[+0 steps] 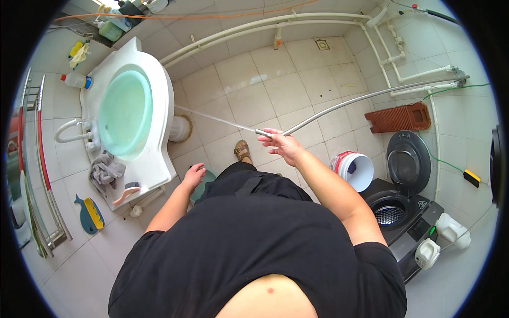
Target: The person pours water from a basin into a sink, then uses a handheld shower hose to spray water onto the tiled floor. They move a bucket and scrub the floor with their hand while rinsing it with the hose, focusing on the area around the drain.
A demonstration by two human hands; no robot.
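Note:
My right hand is closed around a metal spray nozzle, its fingers partly spread along it. A flexible metal hose runs from the nozzle to the pipes at the right wall. A thin jet of water shoots leftward, toward the round base under the washbasin. My left hand hangs low, fingers loosely bent and apart, with nothing seen in it. Beside it, partly hidden by my clothes, is a green plastic tub.
A white washbasin counter stands left, carrying a water-filled green basin, a grey cloth and a brush. Rightward are a white-and-red bucket, a brown plastic stool and an open-lidded black washing machine. Pipes line the far wall.

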